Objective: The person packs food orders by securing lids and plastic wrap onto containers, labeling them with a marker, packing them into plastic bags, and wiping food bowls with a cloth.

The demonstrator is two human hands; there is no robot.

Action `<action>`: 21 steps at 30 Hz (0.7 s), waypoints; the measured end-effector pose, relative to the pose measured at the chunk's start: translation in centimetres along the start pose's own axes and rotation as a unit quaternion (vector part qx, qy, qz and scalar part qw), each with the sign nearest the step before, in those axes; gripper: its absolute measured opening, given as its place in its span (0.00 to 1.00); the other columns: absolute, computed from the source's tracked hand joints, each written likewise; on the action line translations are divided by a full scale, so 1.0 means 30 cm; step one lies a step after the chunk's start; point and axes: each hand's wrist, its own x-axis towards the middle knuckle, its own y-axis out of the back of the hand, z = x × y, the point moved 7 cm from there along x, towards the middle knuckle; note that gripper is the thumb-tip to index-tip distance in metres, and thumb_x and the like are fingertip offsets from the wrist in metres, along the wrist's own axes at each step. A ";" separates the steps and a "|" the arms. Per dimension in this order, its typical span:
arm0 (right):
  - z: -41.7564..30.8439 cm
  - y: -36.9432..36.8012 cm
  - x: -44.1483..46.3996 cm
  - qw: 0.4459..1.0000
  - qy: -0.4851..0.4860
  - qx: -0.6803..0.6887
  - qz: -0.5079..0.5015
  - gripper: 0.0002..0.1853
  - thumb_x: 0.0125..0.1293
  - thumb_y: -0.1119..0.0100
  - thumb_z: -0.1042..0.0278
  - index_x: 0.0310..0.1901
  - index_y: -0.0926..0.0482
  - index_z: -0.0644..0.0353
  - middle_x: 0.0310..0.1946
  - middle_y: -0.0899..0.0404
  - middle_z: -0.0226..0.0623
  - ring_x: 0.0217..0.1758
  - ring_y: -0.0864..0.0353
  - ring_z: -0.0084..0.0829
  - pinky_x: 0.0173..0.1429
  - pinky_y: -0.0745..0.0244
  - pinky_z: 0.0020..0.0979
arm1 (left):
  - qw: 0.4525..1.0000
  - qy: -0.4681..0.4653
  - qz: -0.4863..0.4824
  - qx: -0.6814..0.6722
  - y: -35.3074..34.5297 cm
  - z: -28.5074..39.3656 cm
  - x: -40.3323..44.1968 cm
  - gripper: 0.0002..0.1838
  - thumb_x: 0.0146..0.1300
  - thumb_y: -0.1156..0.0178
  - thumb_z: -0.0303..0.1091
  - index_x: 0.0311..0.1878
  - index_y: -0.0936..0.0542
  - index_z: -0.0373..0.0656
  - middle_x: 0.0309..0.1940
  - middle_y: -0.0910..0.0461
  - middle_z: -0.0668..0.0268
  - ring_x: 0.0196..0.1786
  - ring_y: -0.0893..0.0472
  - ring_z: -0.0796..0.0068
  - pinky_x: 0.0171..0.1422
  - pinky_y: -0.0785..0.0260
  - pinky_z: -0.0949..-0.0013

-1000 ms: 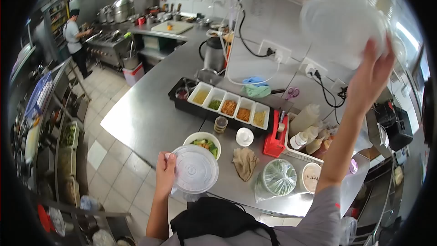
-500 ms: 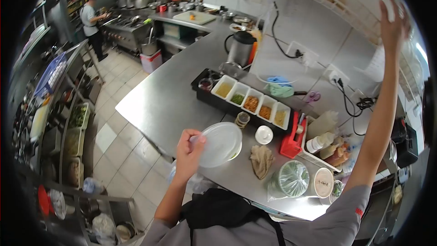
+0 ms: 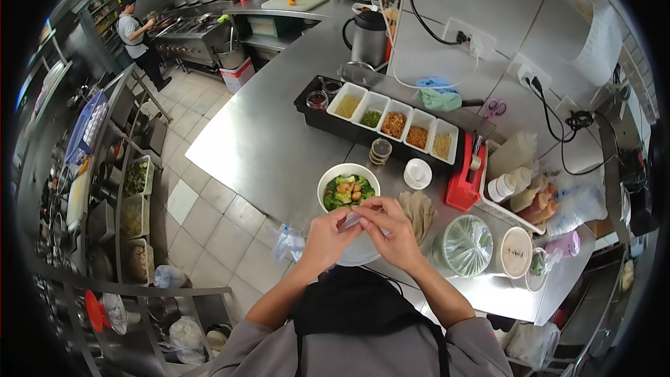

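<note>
Left hand (image 3: 329, 240) half curled, thumb and fingers closed on a small piece of translucent plastic (image 3: 351, 221); right hand (image 3: 392, 233) alongside, fingertips drawn together at the edge of that piece, though whether they grip it too cannot be told. Both hands near the front of the steel counter (image 3: 269, 129). Beneath them, partly covered, a round translucent lid (image 3: 359, 254); its support is hidden, and whether the pinched plastic belongs to it is unclear. White bowl (image 3: 340, 169) just beyond the fingertips, upright, uncovered, holding broccoli (image 3: 335, 199) and brown pieces. Near the bowl: stacked small jars (image 3: 380, 151) and a white dish (image 3: 417, 172), the latter to the right. Crumpled tan cloth (image 3: 420, 216) just beside the right hand; farther right, a plastic-wrapped container (image 3: 467, 246), then a lidded tub (image 3: 516, 251) with handwriting. Behind the jars, a black rack (image 3: 333, 123) carries five white trays of ingredients.
</note>
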 end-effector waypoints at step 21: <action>0.098 0.014 -0.208 0.997 -0.046 0.031 0.051 0.13 0.54 0.43 0.82 0.42 0.19 0.61 0.40 0.25 0.40 0.42 0.25 0.34 0.42 0.29 0.27 | 0.893 0.265 -0.203 -0.301 -0.113 -0.136 -0.136 0.18 0.68 0.51 0.40 0.50 0.25 0.35 0.43 0.24 0.64 0.47 0.24 0.78 0.53 0.29 0.72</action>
